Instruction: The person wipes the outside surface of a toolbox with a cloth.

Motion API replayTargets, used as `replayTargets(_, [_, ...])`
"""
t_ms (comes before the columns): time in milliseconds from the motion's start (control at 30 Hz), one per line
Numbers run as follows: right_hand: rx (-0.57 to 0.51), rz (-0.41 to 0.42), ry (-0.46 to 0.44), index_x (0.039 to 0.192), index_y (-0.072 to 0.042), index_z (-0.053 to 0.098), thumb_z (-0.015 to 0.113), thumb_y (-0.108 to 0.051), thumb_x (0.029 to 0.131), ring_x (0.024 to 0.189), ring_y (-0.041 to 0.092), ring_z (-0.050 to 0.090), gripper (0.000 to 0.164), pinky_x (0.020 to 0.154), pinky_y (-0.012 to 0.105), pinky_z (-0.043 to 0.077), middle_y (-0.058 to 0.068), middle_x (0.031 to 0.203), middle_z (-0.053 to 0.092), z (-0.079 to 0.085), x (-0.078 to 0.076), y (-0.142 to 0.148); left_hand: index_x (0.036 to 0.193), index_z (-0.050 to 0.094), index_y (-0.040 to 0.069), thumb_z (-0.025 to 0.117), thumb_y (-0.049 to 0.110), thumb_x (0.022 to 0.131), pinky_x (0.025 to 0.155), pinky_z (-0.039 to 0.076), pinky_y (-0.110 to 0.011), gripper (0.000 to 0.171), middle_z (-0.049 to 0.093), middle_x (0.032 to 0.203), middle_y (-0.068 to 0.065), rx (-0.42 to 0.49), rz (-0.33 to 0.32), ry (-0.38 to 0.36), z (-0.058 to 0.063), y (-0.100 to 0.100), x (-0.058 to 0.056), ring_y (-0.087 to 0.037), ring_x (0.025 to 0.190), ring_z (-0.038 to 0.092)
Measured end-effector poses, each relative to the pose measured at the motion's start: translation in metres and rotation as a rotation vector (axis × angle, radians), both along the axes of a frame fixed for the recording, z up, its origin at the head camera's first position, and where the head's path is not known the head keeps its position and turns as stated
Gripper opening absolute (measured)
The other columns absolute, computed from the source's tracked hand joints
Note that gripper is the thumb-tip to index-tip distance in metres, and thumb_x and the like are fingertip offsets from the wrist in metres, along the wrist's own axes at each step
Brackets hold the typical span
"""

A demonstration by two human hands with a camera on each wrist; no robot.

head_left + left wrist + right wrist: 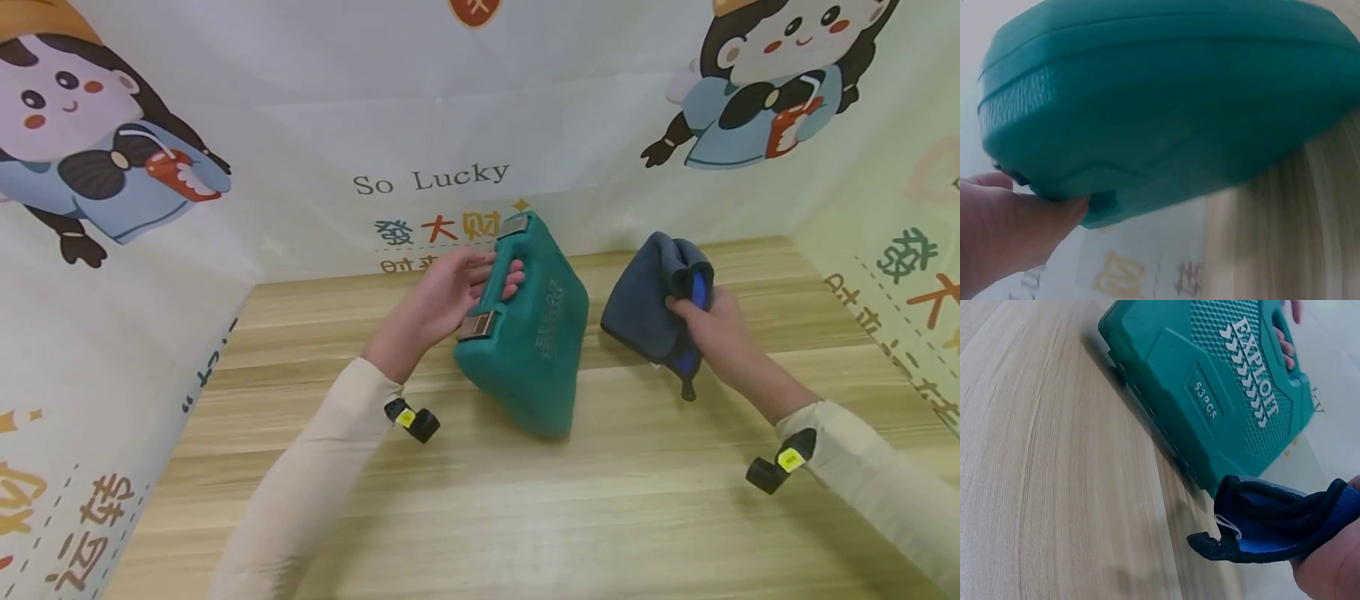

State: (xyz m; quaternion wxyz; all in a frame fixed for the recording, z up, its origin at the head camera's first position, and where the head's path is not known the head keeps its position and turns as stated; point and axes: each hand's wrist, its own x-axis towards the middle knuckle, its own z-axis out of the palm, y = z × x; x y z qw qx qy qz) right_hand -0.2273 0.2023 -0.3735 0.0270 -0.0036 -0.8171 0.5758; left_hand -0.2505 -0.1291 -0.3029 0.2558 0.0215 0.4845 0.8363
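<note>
My left hand [450, 292] holds a teal plastic tool case [551, 333] by its handle [495, 279], with fingers passing through the handle opening. Two metal latches flank that handle. Tilted over the table, the case [1175, 394] turns its face toward the right; raised lettering there reads "EXPLOIT" and "53PCS". On the right, my right hand [716, 329] grips a dark blue-grey fabric pouch [648, 292] at its edge, thumb on the near side. Bright blue lining [1272, 537] and a black zip edge show at the pouch's opening. What lies inside either thing is hidden.
Beneath both hands is a wood-grain table [480, 517]. White printed cloth [300, 125] with cartoon figures and lettering hangs behind the table and along both sides. Each sleeve carries a small black wrist camera [780, 462] at the cuff.
</note>
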Motion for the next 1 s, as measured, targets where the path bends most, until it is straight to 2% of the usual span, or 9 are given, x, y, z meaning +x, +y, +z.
replayTargets(100, [0.036, 0.029, -0.011, 0.120, 0.012, 0.043, 0.050, -0.028, 0.093, 0.091, 0.020, 0.056, 0.049, 0.077, 0.028, 0.047, 0.024, 0.111, 0.052, -0.001, 0.000, 0.000, 0.133, 0.039, -0.004, 0.042, 0.016, 0.099, 0.096, 0.037, -0.035, 0.040, 0.045, 0.133, -0.020, -0.088, 0.037, -0.038, -0.009, -0.013, -0.002, -0.028, 0.117, 0.047])
replayTargets(200, [0.017, 0.079, -0.030, 0.129, 0.011, 0.038, 0.048, -0.030, 0.095, 0.104, 0.029, 0.052, 0.054, 0.086, 0.037, 0.044, 0.025, 0.121, 0.049, -0.001, -0.001, 0.000, 0.130, 0.044, -0.005, 0.044, 0.015, 0.098, 0.094, 0.038, -0.034, 0.038, 0.050, 0.129, -0.017, -0.188, 0.100, -0.075, -0.025, -0.024, -0.005, -0.023, 0.110, 0.053])
replayTargets(367, [-0.023, 0.116, -0.047, 0.133, 0.009, 0.034, 0.047, -0.028, 0.096, 0.113, 0.035, 0.047, 0.054, 0.092, 0.045, 0.040, 0.025, 0.127, 0.045, -0.001, -0.002, -0.004, 0.122, 0.045, -0.013, 0.040, 0.001, 0.095, 0.087, 0.043, -0.031, 0.031, 0.052, 0.117, -0.021, -0.350, 0.173, -0.048, -0.058, -0.032, -0.008, -0.020, 0.092, 0.057])
replayTargets(500, [-0.003, 0.129, -0.024, 0.132, 0.008, 0.035, 0.047, -0.027, 0.096, 0.114, 0.035, 0.046, 0.052, 0.092, 0.047, 0.039, 0.026, 0.128, 0.045, 0.001, -0.006, -0.012, 0.120, 0.046, -0.012, 0.039, -0.004, 0.094, 0.074, 0.046, -0.026, 0.028, 0.054, 0.103, -0.015, -0.395, 0.229, -0.056, -0.079, -0.030, -0.010, -0.015, 0.082, 0.054])
replayTargets(667, [0.013, 0.139, 0.071, 0.129, 0.005, 0.039, 0.046, -0.021, 0.097, 0.114, 0.034, 0.046, 0.042, 0.091, 0.049, 0.039, 0.024, 0.128, 0.046, 0.003, -0.018, -0.026, 0.116, 0.046, -0.011, 0.039, -0.010, 0.091, 0.063, 0.044, -0.021, 0.026, 0.051, 0.087, -0.009, -0.349, 0.306, -0.110, -0.099, -0.018, -0.009, -0.013, 0.069, 0.050])
replayTargets(800, [0.050, 0.168, 0.179, 0.128, 0.000, 0.043, 0.047, -0.012, 0.095, 0.111, 0.032, 0.050, 0.034, 0.088, 0.047, 0.043, 0.021, 0.125, 0.049, 0.007, -0.034, -0.040, 0.116, 0.044, -0.011, 0.036, -0.015, 0.088, 0.060, 0.041, -0.020, 0.030, 0.047, 0.085, -0.008, -0.331, 0.383, -0.115, -0.110, -0.008, -0.007, -0.013, 0.068, 0.046])
replayTargets(900, [0.116, 0.182, 0.273, 0.130, -0.002, 0.044, 0.047, -0.008, 0.094, 0.109, 0.030, 0.051, 0.037, 0.088, 0.045, 0.043, 0.019, 0.123, 0.051, 0.011, -0.046, -0.050, 0.122, 0.040, -0.011, 0.037, -0.014, 0.086, 0.064, 0.040, -0.025, 0.036, 0.044, 0.088, -0.009, -0.391, 0.416, -0.065, -0.112, -0.004, -0.005, -0.016, 0.070, 0.043])
replayTargets(967, [0.145, 0.191, 0.318, 0.133, -0.004, 0.043, 0.046, -0.007, 0.094, 0.111, 0.028, 0.049, 0.040, 0.090, 0.044, 0.041, 0.018, 0.125, 0.051, 0.016, -0.053, -0.057, 0.126, 0.036, -0.010, 0.042, -0.010, 0.087, 0.073, 0.039, -0.030, 0.040, 0.044, 0.095, -0.010, -0.490, 0.389, -0.008, -0.111, -0.002, -0.004, -0.018, 0.078, 0.043])
replayTargets(1000, [0.160, 0.197, 0.341, 0.135, -0.004, 0.041, 0.046, -0.007, 0.094, 0.113, 0.028, 0.048, 0.042, 0.092, 0.043, 0.039, 0.018, 0.127, 0.050, 0.019, -0.057, -0.061, 0.127, 0.035, -0.009, 0.043, -0.007, 0.087, 0.076, 0.039, -0.033, 0.041, 0.044, 0.098, -0.012, -0.541, 0.350, 0.028, -0.110, -0.001, -0.004, -0.021, 0.082, 0.043])
